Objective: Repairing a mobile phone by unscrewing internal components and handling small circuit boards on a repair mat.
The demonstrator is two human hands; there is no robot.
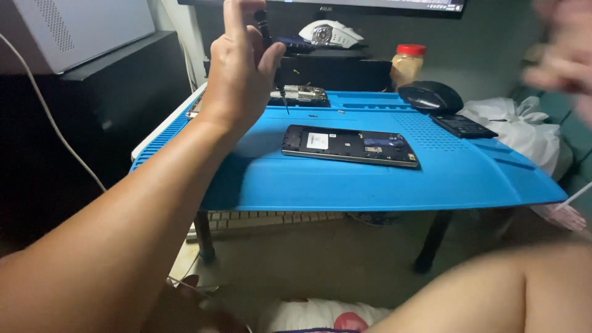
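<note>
My left hand is raised above the far left of the blue work mat, fingers closed on a thin black screwdriver whose tip points down toward the mat. My right hand is up at the right edge of the view, blurred, fingers apart and holding nothing I can see. An opened smartphone lies flat in the middle of the mat with its back cover off. A removed metal inner part lies at the mat's far edge, just past the screwdriver tip.
A black mouse and a small dark flat piece sit at the mat's far right. A jar with a red lid and a white gaming mouse stand behind. White bags lie right. A keyboard lies under the table.
</note>
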